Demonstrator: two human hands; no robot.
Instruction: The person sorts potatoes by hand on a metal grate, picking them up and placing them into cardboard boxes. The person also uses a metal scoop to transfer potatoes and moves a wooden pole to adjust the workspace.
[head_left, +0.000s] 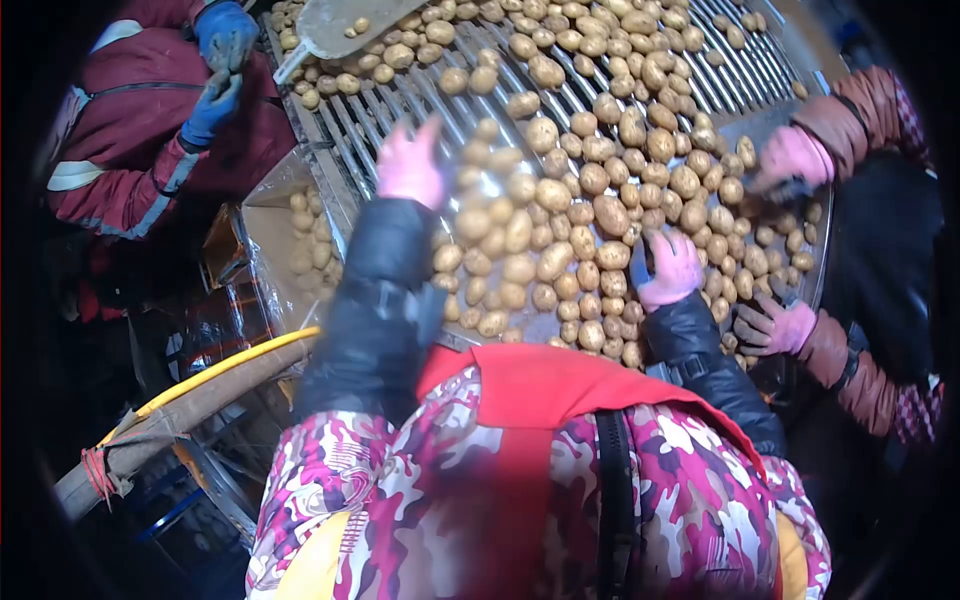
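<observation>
Potatoes [612, 214] lie in a thick layer over a table of metal bars and a flat plate. My left hand [412, 165], in a pink glove and slightly blurred, is over the bars [385, 115] with its fingers apart and nothing visible in them. Beside it, a smeared group of potatoes [492, 195] appears to be moving. My right hand [672, 268], in a pink glove with dark fingertips, rests among the potatoes near the front. Its thumb and fingers are spread, and I see no potato gripped; what lies under the palm is hidden.
A light plastic scoop [345, 25] lies at the back left. An open, plastic-lined box [275, 225] holds potatoes. A yellow-edged rail [215, 375] curves at left. A co-worker in blue gloves [222, 45] stands left; another's pink-gloved hands [795, 158] reach in from the right.
</observation>
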